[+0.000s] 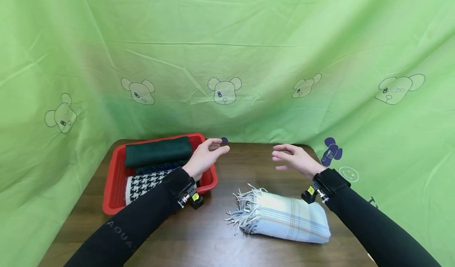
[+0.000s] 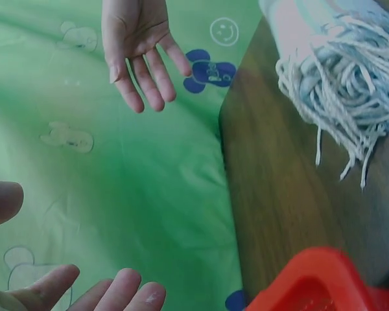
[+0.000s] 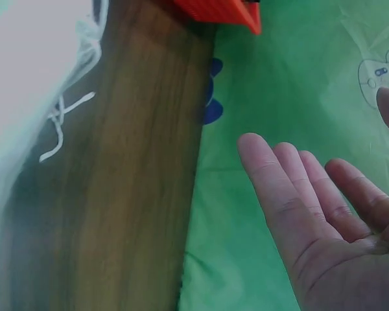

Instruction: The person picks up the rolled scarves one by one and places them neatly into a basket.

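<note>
My left hand (image 1: pixel 205 156) hovers over the right rim of a red plastic basket (image 1: pixel 113 180), fingers loosely extended and holding nothing. Across from it, my right hand (image 1: pixel 295 159) is raised above the far right of the table, its palm turned inward and fingers relaxed with nothing in them. Below and in front of the right hand lies a folded pale blue and cream scarf (image 1: pixel 284 215), its fringe (image 1: pixel 247 209) spread toward the left. Inside the basket are a rolled dark green cloth (image 1: pixel 158 153), a navy cloth (image 1: pixel 153 168) and a black-and-white houndstooth cloth (image 1: pixel 145 184), partly hidden by my left arm.
The brown wooden table (image 1: pixel 199 239) carries the basket at its back left and the scarf at its right. A green curtain (image 1: pixel 227 61) with printed bear heads hangs close behind the table and along both sides.
</note>
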`<state>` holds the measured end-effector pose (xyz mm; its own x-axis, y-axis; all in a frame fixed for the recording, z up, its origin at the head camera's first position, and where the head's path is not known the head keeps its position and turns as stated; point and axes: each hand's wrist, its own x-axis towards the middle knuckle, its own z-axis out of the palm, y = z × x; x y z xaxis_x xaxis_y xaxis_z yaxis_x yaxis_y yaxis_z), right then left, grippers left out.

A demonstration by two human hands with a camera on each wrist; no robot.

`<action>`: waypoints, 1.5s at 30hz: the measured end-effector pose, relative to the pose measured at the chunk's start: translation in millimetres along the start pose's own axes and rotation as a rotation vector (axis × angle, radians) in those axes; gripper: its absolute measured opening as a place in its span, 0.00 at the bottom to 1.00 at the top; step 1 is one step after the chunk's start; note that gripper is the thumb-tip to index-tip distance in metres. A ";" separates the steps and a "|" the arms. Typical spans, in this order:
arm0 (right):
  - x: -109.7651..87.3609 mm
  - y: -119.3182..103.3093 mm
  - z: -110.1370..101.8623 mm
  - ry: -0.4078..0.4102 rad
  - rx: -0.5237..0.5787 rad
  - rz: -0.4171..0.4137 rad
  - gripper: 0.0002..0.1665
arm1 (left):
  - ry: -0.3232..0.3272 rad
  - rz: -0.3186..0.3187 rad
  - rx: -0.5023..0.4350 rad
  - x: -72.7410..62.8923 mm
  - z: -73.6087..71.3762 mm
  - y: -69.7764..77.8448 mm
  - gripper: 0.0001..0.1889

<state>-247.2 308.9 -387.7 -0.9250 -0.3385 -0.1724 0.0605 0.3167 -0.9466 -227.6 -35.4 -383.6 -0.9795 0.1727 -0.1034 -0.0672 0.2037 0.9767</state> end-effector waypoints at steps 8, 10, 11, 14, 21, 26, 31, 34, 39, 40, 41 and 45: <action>-12.8 10.4 -6.2 0.009 -0.005 0.012 0.37 | -0.002 0.017 0.017 -1.2 19.0 -2.0 0.31; -15.6 11.8 -6.8 0.011 0.001 0.013 0.37 | -0.005 0.019 0.027 -1.5 22.5 -2.3 0.30; -17.0 12.5 -7.1 0.011 0.003 0.013 0.37 | -0.008 0.020 0.029 -1.5 24.1 -2.4 0.30; -20.6 14.7 -7.8 0.015 0.011 0.014 0.37 | -0.015 0.016 0.034 -1.6 28.3 -3.3 0.30; -30.3 20.2 -11.3 0.017 0.017 0.017 0.36 | -0.023 0.033 0.064 -1.0 37.4 -3.8 0.30; -38.1 24.2 -16.7 0.021 0.015 0.018 0.37 | -0.035 0.028 0.029 -1.3 44.8 -7.2 0.30; -46.5 27.6 -22.4 0.032 0.004 0.021 0.38 | -0.051 0.030 0.009 -1.8 50.8 -11.8 0.30; -51.2 30.9 -25.3 0.040 0.004 0.035 0.38 | -0.059 0.030 0.020 -0.9 55.1 -14.8 0.30; -57.8 37.2 -28.2 0.043 0.012 0.055 0.39 | -0.068 0.033 0.036 -1.0 64.5 -18.0 0.30; -59.0 38.4 -28.7 0.045 0.009 0.057 0.39 | -0.069 0.033 0.035 -1.4 66.4 -18.3 0.30; -60.3 39.6 -29.4 0.048 0.006 0.059 0.39 | -0.070 0.032 0.033 -1.9 68.2 -18.5 0.30; -65.9 44.3 -32.4 0.062 -0.018 0.058 0.39 | -0.069 0.030 0.045 -3.4 75.7 -19.7 0.30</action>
<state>-195.7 373.9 -409.4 -0.9418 -0.2637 -0.2086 0.1082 0.3499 -0.9305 -208.6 32.9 -416.7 -0.9654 0.2452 -0.0887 -0.0281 0.2401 0.9703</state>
